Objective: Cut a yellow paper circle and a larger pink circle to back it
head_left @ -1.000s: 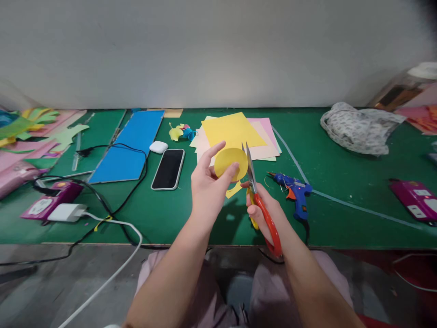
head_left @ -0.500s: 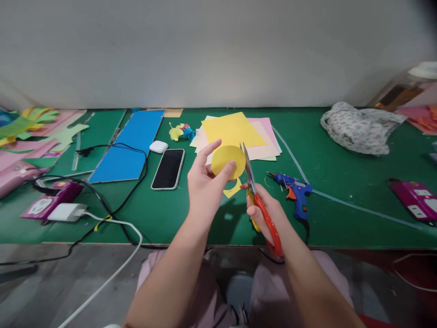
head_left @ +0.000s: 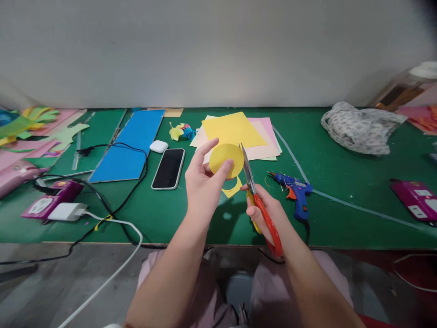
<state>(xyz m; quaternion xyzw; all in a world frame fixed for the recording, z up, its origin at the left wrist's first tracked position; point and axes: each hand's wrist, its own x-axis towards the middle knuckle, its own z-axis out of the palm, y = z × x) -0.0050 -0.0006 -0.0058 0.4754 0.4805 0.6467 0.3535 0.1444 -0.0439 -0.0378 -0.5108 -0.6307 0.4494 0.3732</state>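
Observation:
My left hand (head_left: 206,182) pinches a round yellow paper disc (head_left: 221,157), thumb on its face and the other fingers behind. In my right hand (head_left: 268,209) is a pair of scissors (head_left: 269,223) with red and yellow handles. The slightly parted blades point up and away, close by the disc's right edge; whether they touch it I cannot tell. Below the disc, a curved yellow paper offcut (head_left: 232,189) lies on the green table (head_left: 341,182). Behind my hands, a yellow sheet (head_left: 235,127) tops a stack of pastel sheets.
A blue glue gun (head_left: 295,191) lies right of the scissors. To the left are a phone (head_left: 168,168), a white earbud case (head_left: 159,146), a blue board (head_left: 129,146), and a power strip (head_left: 51,200) with cables. A patterned cloth pouch (head_left: 358,127) sits at right.
My left hand has shifted slightly left with the yellow disc, widening the gap to the scissors a little. My right hand and the scissors have hardly moved.

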